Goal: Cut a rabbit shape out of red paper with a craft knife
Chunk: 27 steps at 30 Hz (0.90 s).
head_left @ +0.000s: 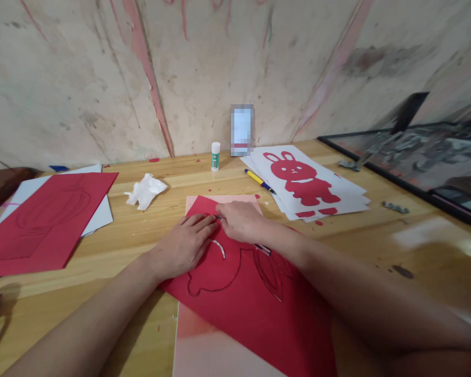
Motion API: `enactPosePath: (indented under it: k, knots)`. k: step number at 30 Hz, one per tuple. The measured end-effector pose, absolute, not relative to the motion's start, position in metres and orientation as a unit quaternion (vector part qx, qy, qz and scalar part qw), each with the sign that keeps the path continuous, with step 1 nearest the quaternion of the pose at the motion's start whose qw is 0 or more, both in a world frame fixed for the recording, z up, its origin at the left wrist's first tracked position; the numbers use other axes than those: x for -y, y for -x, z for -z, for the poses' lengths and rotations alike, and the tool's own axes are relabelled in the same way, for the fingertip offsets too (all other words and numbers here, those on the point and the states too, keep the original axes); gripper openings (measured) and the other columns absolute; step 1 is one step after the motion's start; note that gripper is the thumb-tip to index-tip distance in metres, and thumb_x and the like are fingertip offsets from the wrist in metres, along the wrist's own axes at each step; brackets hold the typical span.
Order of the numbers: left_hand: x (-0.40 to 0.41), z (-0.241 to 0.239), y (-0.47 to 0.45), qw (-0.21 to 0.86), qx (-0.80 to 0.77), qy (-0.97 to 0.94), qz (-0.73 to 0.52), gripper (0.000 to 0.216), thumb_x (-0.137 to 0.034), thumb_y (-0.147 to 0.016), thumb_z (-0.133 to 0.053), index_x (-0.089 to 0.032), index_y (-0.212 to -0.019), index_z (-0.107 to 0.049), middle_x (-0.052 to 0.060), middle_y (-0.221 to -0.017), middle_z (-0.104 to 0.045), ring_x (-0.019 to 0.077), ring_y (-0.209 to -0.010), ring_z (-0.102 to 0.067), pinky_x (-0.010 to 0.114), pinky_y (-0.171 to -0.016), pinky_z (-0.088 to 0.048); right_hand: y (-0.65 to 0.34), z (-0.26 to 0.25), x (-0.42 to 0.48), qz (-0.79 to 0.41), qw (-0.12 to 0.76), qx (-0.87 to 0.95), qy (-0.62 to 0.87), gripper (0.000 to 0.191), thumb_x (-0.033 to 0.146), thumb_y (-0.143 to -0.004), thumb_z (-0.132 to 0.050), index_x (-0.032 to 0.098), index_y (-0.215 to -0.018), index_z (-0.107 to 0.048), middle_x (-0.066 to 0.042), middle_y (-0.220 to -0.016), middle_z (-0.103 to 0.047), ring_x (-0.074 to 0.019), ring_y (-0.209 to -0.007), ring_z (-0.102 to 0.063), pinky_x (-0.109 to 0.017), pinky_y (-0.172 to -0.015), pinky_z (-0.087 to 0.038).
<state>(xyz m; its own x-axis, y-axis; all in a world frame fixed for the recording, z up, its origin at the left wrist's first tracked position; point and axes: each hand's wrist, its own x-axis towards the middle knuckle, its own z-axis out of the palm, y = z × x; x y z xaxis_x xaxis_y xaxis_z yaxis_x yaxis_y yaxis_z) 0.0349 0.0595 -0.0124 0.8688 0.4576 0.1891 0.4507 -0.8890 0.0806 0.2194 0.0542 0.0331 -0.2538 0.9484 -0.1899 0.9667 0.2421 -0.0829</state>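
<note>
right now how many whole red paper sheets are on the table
2: centre red sheet on the pink mat, left red sheet over white paper. Others may be hidden.

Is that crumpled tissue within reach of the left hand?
Probably yes: the left hand lies flat on the red paper, holding nothing, and nothing stands between it and the crumpled tissue.

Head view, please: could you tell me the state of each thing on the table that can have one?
Left hand, flat, pressing the red sheet.
Right hand, closed on a thin tool, tip at the sheet.
Red sheet, flat on the pink mat, outline drawn, one slit cut.
Glue stick, upright, capped.
Pen, lying flat.
Tissue, crumpled.
</note>
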Motion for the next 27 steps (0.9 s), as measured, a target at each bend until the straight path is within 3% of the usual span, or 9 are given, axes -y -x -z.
enactPosePath:
  k: [27]
  knots:
    - [-0.0576,0.0114,-0.0368,0.007,-0.239,-0.965,-0.106,0.041,-0.017,-0.091,-0.042,-0.014,-0.132,-0.047,0.011,-0.136,-0.051,0.0279,-0.123,-0.045,0.044,-0.099,-0.041,-0.2166,-0.0324,-0.0522,0.082,0.055,-0.790,-0.605,0.026,0.021,-0.080,-0.045,0.022,-0.097,-0.064,-0.011,-0.094,-0.071,-0.0256,-0.088,-0.065,-0.030,-0.062,-0.042]
